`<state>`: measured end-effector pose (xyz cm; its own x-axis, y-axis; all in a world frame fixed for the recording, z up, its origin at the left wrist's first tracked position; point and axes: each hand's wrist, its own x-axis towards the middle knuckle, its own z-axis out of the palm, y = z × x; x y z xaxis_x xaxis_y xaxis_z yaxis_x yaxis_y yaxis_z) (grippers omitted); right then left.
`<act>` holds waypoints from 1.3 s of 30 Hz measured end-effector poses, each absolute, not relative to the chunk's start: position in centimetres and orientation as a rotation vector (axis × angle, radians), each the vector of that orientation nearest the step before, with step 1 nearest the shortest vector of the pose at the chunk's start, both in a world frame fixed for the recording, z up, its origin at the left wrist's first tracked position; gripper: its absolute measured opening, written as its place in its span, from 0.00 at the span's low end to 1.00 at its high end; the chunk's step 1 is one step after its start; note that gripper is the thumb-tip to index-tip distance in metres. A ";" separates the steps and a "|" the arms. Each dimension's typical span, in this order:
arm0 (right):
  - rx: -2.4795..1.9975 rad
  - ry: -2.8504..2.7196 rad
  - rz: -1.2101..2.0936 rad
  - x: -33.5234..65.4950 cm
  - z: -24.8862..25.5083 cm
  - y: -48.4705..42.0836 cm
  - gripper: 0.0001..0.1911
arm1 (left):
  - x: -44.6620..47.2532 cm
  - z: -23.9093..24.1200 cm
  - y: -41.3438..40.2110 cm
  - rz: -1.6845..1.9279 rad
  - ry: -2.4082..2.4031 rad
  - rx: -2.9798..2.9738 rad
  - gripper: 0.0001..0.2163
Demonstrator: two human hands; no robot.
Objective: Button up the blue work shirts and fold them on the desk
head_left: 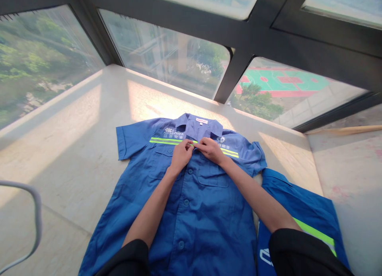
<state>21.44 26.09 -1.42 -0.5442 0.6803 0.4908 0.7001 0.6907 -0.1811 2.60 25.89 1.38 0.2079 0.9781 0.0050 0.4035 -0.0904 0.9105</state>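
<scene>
A blue short-sleeved work shirt (209, 212) lies spread out front side up, its collar toward the window. Yellow-green reflective stripes and white lettering cross its chest, and several buttons run down the front. My left hand (182, 153) pinches the front edge of the shirt just below the collar. Right beside it, my right hand (210, 149) has its fingers closed on the same edge, at stripe height. The fingertips of both hands nearly meet. Whatever button sits between them is hidden by the fingers.
A second blue garment (310, 200) with a reflective stripe lies folded at the right, next to the shirt. A grey cable (37, 212) loops at the left. The pale sill (74, 156) ends at dark-framed windows (167, 27), and a wall (349, 176) stands at the right.
</scene>
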 end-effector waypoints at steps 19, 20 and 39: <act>-1.108 -2.403 0.046 21.2 -1.1 25.9 0.14 | 2.6 2.1 25.6 0.746 1.311 1.909 0.11; -1.111 -2.404 0.051 21.2 -1.1 25.9 0.14 | 2.7 2.3 25.4 0.721 1.315 1.955 0.10; -1.066 -2.334 0.022 21.3 -1.8 26.5 0.16 | 2.9 0.8 25.1 0.592 1.325 2.237 0.16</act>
<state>21.30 26.49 -1.78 -0.5216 0.6994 0.4887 0.6899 0.6827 -0.2408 2.89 25.05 0.80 0.4403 0.8892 0.1246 0.6862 -0.4228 0.5919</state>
